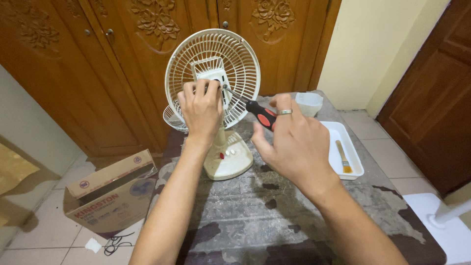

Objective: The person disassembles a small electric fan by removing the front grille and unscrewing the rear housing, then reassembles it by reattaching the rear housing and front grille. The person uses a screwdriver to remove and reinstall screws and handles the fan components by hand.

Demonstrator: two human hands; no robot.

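Observation:
A cream table fan (230, 159) stands on a worn, mottled table (294, 216), its round rear grille (240, 59) facing me. My left hand (200, 109) grips the motor housing at the grille's centre. My right hand (290, 142), with a ring on one finger, holds a screwdriver with a black and red handle (262, 116). Its metal shaft points up and left to the housing, right beside my left fingers.
A white tray (353, 162) holding a small paintbrush (343, 158) lies at the table's right, with a translucent plastic cup (309, 103) behind it. A loose wire grille (172, 120) leans behind the fan. A cardboard box (110, 194) sits on the tiled floor left. Carved wooden wardrobe doors stand behind.

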